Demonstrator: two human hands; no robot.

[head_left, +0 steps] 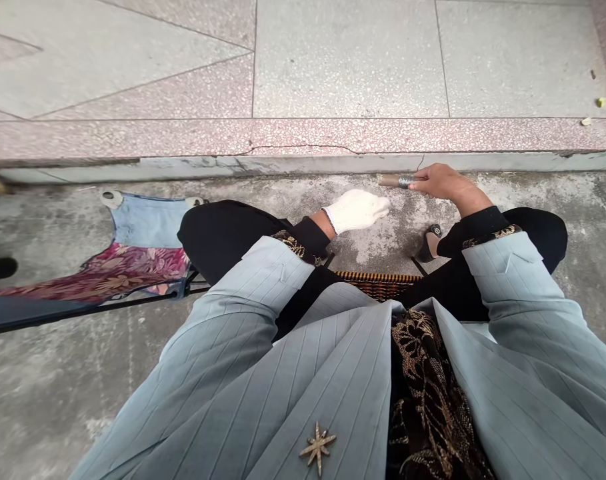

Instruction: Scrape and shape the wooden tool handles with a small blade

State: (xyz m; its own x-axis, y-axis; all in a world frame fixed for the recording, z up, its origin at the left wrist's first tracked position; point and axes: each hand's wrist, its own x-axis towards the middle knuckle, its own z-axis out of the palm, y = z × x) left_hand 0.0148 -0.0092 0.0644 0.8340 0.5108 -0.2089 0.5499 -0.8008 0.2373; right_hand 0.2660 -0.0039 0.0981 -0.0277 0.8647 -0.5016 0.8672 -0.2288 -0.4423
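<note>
The 2 hands are apart, both held out over the concrete floor (107,373), near its far edge, where it meets the low face of a raised step (303,164). The right hand (441,182) is clamped on the right end of a short, pale brown stick (389,180), which has silvery wire (405,182) wound round it just beside the fingertips. The stick points left, roughly parallel to the floor's far edge and close to it in the view. The left hand (359,210) wears a white knitted glove and sits to the left of the stick, a little nearer the body. Its fingers are curled and point right; whether they grip anything cannot be told

Between the black-trousered knees shows the rim of a woven seat (377,283) in brown and orange. A black shoe (429,244) stands on the floor below the right hand in the view. Towards the floor's left edge, a frame carries pale blue and red floral fabric (145,223), beside the left knee. Beyond the step lie speckled pink and grey tiles (347,60), with a small yellowish leaf (603,102) near their right edge
</note>
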